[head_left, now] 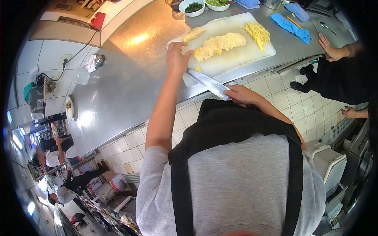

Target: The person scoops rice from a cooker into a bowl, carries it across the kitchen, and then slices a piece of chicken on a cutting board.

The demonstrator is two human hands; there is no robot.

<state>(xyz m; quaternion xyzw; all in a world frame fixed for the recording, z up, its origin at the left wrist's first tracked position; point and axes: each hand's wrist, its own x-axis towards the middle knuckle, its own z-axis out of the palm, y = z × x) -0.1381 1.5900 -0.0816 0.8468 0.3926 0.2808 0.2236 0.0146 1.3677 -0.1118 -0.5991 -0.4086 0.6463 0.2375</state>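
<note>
My right hand grips a wide-bladed kitchen knife by its handle end, in front of my apron. The blade points up and left, its tip by the near edge of the white cutting board. My left hand is at the board's left edge, fingers partly bent and thumb apart, with nothing visible in it. Just beyond it lies a peeled yellow piece, which looks like ginger. A row of overlapping pale yellow slices runs across the board. Thin yellow shreds are heaped at the right end.
Bowls of dark greens and chopped light green stand behind the board. A blue cloth and a spoon lie right. Another person's hand rests on the counter edge. A plate sits far left.
</note>
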